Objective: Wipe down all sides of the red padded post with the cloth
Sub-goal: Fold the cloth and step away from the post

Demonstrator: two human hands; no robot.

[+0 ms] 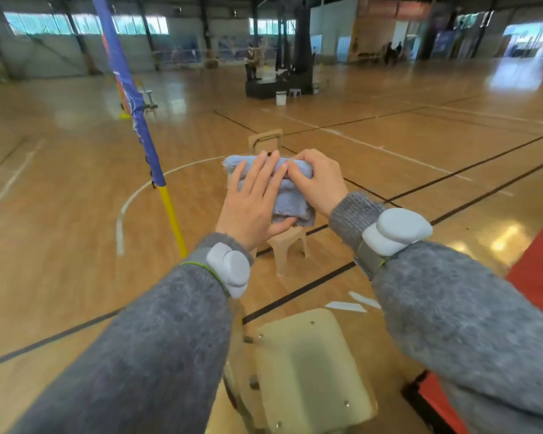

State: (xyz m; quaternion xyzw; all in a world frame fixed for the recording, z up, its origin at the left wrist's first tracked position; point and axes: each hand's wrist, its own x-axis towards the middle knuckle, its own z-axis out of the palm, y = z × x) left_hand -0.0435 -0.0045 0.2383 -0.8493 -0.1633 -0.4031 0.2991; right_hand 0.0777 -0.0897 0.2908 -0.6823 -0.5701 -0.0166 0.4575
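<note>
Head view. Cloth (271,191): pale blue, folded, held up in front of me between both hands, above a beige chair (287,244). Left hand (254,202): fingers spread and flat against the cloth's near face, thumb tucked under its lower edge. Right hand (318,180): fingers curled, pinching the cloth's upper right fold. Grey sleeves and a white wrist device (397,230) on each arm. Red pad (538,270): only a strip shows at the right edge, well apart from the cloth. Second chair (308,368): just below my arms.
</note>
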